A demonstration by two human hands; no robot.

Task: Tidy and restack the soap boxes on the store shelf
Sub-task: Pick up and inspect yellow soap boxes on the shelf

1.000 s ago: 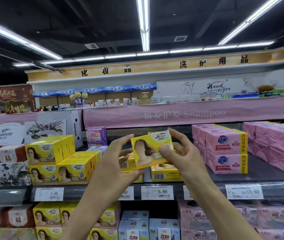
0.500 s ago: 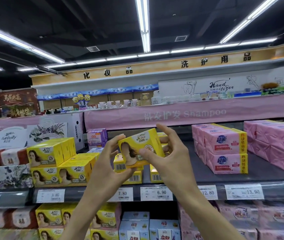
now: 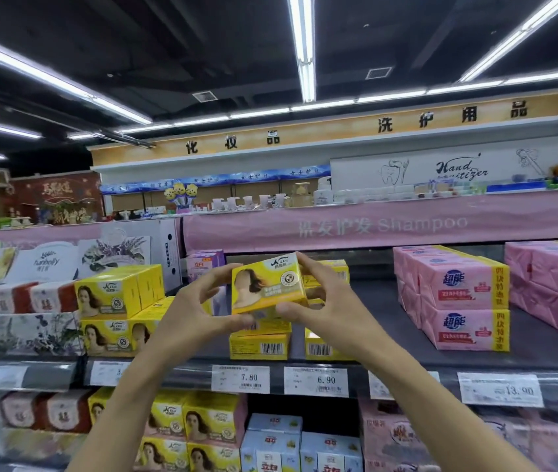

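Observation:
I hold one yellow soap box (image 3: 265, 284) upright in front of the shelf, its printed face toward me. My left hand (image 3: 195, 310) pinches its lower left corner with thumb and fingers. My right hand (image 3: 325, 301) grips its right side, fingers over the top edge and thumb under the bottom. Right behind and below it lie more yellow boxes (image 3: 259, 345) with barcodes facing out. A neat stack of yellow boxes (image 3: 114, 301) stands further left on the same shelf (image 3: 543, 356).
Pink soap packs (image 3: 465, 298) are stacked at right on the shelf. Price tags (image 3: 240, 379) line the shelf rail. A lower shelf holds yellow boxes (image 3: 209, 424) and blue boxes (image 3: 274, 444). Floral and red-white packs (image 3: 32, 298) fill the left.
Both hands have turned the yellow box and carried it a little left and toward the shelf, over the barcode-facing boxes. The grip stays the same.

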